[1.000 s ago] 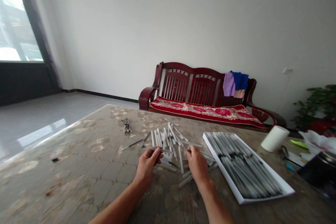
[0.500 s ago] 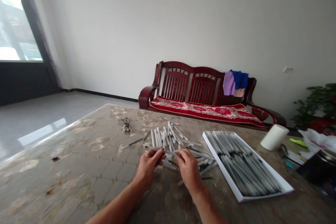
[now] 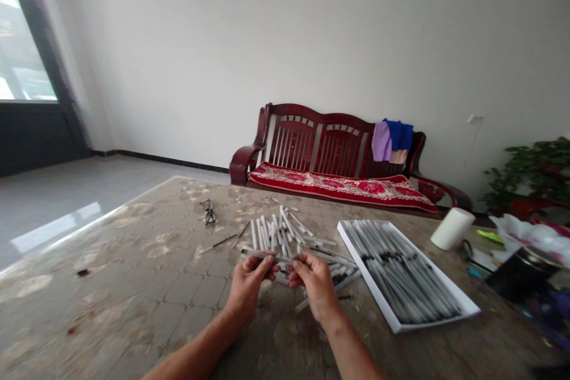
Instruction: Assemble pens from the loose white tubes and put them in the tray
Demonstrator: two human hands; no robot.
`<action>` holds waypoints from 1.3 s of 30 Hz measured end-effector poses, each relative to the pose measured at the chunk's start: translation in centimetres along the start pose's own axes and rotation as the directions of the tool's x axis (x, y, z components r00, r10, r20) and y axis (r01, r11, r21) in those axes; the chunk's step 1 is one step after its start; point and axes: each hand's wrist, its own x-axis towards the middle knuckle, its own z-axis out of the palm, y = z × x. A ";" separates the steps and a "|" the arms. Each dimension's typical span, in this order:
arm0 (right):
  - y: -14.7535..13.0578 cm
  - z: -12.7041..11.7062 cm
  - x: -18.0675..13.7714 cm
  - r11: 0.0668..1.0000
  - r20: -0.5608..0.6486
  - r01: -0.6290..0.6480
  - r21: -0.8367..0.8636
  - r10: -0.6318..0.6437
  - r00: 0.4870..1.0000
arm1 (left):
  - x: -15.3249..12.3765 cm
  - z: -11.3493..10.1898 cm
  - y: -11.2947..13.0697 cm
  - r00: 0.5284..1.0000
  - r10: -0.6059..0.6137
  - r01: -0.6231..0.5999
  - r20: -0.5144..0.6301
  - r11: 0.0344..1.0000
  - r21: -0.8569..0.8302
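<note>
Pen, pale and slim, is being held roughly level between two hands, just above the near side of a heap of loose pens on the tabletop. The left hand is pinching it between thumb and fingers, one end projecting to the left; the right hand is pinching toward the other end, its fingertips standing near those of the left.

Edges: the far edge is running in front of a dark red bench; the left edge is slanting away, well apart from the hands. A wide patterned stretch is lying to their left, bearing a dark scrap. Rightward, room is narrowing: the outermost loose pens are reaching just beside a white box.

Containers: the shallow box is holding two rows of pens, dark parts meeting across the middle. Farther right, a black vessel is appearing tilted, near a white roll.

Hard to make out: fingers are covering much of the pen, and I am unable to tell whether one piece or two are meeting there. The right hand is hiding part of the heap. A black article, resembling folded spectacles, is lying beyond the left hand. A plant is being cut off at right.
</note>
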 end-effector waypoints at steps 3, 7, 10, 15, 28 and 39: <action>-0.4 1.4 -0.5 0.978 -0.003 0.099 0.182 -0.100 0.995 | -0.4 0.6 0.0 0.997 -0.077 0.077 0.004 0.992 -0.100; -0.6 2.2 -0.8 0.978 -0.059 0.151 0.146 -0.143 0.988 | -0.8 0.4 -0.2 0.990 -0.092 0.090 0.105 0.996 0.023; -3.1 -0.4 -0.4 0.972 -0.208 0.222 0.074 -0.203 0.957 | -0.5 -0.4 -0.3 0.972 -0.111 0.057 0.205 0.966 0.254; -10.5 -11.3 0.7 0.897 -0.252 0.204 -0.391 -0.318 0.914 | 0.2 -1.6 -0.7 0.969 0.042 -0.175 0.242 0.811 0.559; -8.3 -24.6 0.5 0.007 -0.201 -0.204 -0.979 -0.196 0.960 | -0.1 -1.8 0.2 0.946 0.041 -0.316 0.321 0.333 0.888; -7.4 -16.6 1.0 -0.103 0.075 0.057 -0.993 -0.187 0.979 | -0.7 -1.2 0.3 0.931 -0.052 -0.352 0.361 0.125 0.928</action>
